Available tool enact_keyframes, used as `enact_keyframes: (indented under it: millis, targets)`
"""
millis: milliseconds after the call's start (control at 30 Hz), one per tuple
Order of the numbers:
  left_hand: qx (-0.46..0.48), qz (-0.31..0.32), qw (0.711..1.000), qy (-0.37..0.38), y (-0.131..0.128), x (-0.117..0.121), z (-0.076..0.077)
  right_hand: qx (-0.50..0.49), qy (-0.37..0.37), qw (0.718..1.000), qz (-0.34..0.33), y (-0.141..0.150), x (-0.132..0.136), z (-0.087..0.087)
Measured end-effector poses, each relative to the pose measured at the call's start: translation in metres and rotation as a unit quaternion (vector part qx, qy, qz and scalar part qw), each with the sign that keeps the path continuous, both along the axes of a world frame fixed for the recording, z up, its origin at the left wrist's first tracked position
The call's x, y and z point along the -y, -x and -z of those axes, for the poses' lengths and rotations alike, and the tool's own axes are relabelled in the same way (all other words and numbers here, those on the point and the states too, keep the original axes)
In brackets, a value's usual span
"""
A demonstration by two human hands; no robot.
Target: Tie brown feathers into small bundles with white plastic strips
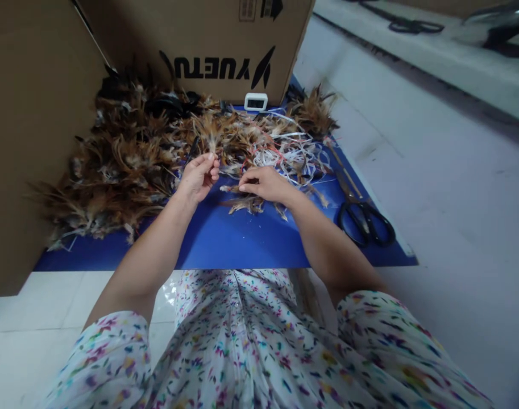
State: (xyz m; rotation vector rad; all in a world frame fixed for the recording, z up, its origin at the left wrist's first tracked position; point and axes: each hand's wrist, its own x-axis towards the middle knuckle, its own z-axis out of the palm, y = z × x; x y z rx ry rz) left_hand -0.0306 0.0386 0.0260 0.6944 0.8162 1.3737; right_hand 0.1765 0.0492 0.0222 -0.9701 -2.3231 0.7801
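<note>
My left hand (198, 175) is raised over the blue mat (242, 238), fingers pinched on a brown feather (211, 136) that stands up from them. My right hand (265, 184) lies low on the mat, fingers closed and pressing on a small bunch of brown feathers (247, 204). A large heap of brown and black feathers (118, 159) fills the mat's left and back. A tangle of white and red strips (291, 153) lies just behind my right hand.
Black scissors (364, 218) lie on the mat's right side. A cardboard box (225, 45) stands at the back with a small white device (256, 101) before it. A cardboard wall (24, 142) closes the left. Another pair of scissors (415, 26) rests on the far ledge.
</note>
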Motion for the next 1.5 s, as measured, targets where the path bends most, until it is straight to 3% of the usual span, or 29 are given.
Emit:
enact_keyframes:
  millis: [200,500,733,833,1000,1200,1333,1500]
  targets:
    - [-0.013,-0.018,1.0,-0.007,0.002,-0.001,0.002,-0.126,0.038,0.988,0.086,-0.003,-0.008,0.002]
    - [-0.035,-0.025,0.999,-0.006,0.002,-0.001,0.005,-0.286,0.132,0.941,0.126,-0.003,-0.011,0.004]
    - [-0.051,-0.046,0.998,0.016,0.0,-0.001,0.004,-0.385,0.237,0.885,0.113,0.001,-0.005,-0.003]
    - [-0.054,-0.04,0.998,0.013,0.0,-0.001,0.005,-0.389,0.271,0.874,0.104,0.006,-0.004,0.0]
    - [-0.052,-0.026,0.998,0.005,-0.003,-0.001,0.004,-0.398,0.285,0.868,0.081,0.012,-0.001,0.003]
    - [-0.064,-0.019,0.998,0.007,-0.006,0.001,0.006,-0.459,0.319,0.828,0.028,0.015,0.009,-0.007]
    - [-0.068,-0.009,0.998,-0.006,-0.007,-0.001,0.013,-0.455,0.31,0.833,0.054,0.014,0.011,-0.013]
    - [-0.083,0.013,0.996,0.008,-0.012,0.0,0.019,-0.386,0.257,0.883,0.076,0.019,0.013,-0.028]
